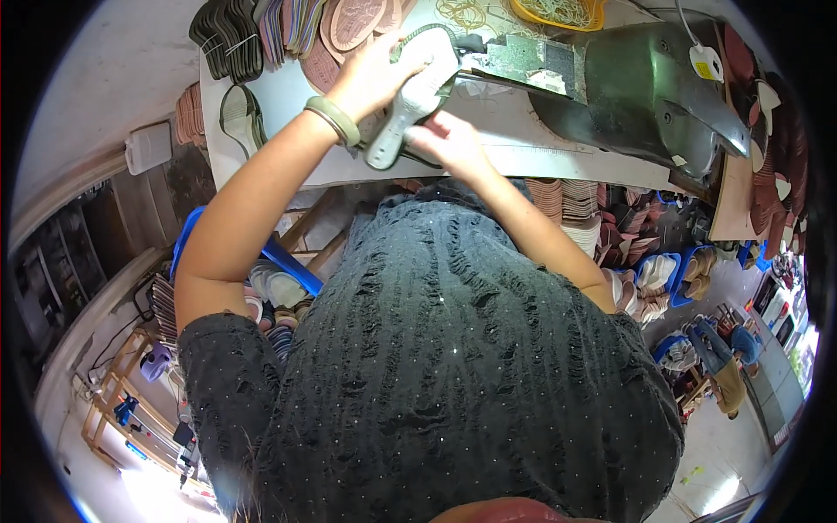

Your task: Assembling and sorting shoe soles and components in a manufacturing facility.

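My left hand (373, 77), with a bangle at its wrist, is closed around the forefoot of a shoe sole (417, 94). The sole is pale grey with a dark green stitched-looking rim, tilted so that its heel points down toward me. Its front end is close to the narrow arm end of a dark green sewing machine (641, 96). By the heel side of the sole is my right hand (452, 146), fingers bent and apart at its edge. Whether they touch it is hard to see. A dark edge shows below the sole, partly hidden by my hands.
Stacks of dark soles (228, 42) and pinkish soles (353, 24) lie on the white table (567, 157). One green-rimmed sole (240, 118) lies at the left edge. A yellow basket (562, 13) holds thread-like strands. Blue crates (667, 283) stand lower right; another person (724, 366) is beyond.
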Available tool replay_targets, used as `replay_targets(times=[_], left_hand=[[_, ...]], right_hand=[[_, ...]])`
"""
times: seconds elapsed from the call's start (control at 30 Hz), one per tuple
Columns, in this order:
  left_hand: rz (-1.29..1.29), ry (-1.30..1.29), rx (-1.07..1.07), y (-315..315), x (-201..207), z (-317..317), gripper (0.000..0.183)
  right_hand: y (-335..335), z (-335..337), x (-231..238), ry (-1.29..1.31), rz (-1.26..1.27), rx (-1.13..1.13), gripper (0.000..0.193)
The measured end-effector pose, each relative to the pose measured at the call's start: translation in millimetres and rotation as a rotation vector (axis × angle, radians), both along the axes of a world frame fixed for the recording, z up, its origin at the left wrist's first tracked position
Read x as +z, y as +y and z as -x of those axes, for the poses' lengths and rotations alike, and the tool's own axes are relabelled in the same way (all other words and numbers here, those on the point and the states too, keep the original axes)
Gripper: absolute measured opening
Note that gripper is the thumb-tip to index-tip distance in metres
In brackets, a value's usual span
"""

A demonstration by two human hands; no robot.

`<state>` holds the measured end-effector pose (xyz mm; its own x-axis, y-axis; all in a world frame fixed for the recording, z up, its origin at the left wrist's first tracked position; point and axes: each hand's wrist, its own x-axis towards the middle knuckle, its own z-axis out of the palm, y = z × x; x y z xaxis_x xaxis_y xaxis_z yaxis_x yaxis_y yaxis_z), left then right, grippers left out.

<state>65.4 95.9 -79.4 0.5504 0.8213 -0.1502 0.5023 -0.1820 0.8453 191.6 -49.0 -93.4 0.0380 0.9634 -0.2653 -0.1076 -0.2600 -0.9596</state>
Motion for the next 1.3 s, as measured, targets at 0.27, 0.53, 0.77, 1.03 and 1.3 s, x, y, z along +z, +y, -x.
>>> replay_targets(times=[0.27, 0.53, 0.77, 1.03, 1.3], left_hand=[[-0.115, 0.165, 0.131, -4, 23, -10, 0.053], [-0.048, 0.186, 0.249, -3, 38, -7, 0.064], [-0.308, -0.171, 0.420, -91, 13, 55, 0.095], [-0.407, 0.637, 0.732, -41, -29, 212, 0.087], [-0.442, 0.553, 0.750, -45, -53, 220, 0.079]], right_hand=[[3, -15, -37, 0.067, 0.039, -0.088, 0.016], [14, -12, -10, 0.045, 0.036, -0.088, 0.016], [23, 34, -11, -0.550, -0.239, 0.454, 0.029], [5, 22, -55, -1.124, -0.283, 0.379, 0.082], [7, 13, -61, -1.007, -0.325, 0.445, 0.064]])
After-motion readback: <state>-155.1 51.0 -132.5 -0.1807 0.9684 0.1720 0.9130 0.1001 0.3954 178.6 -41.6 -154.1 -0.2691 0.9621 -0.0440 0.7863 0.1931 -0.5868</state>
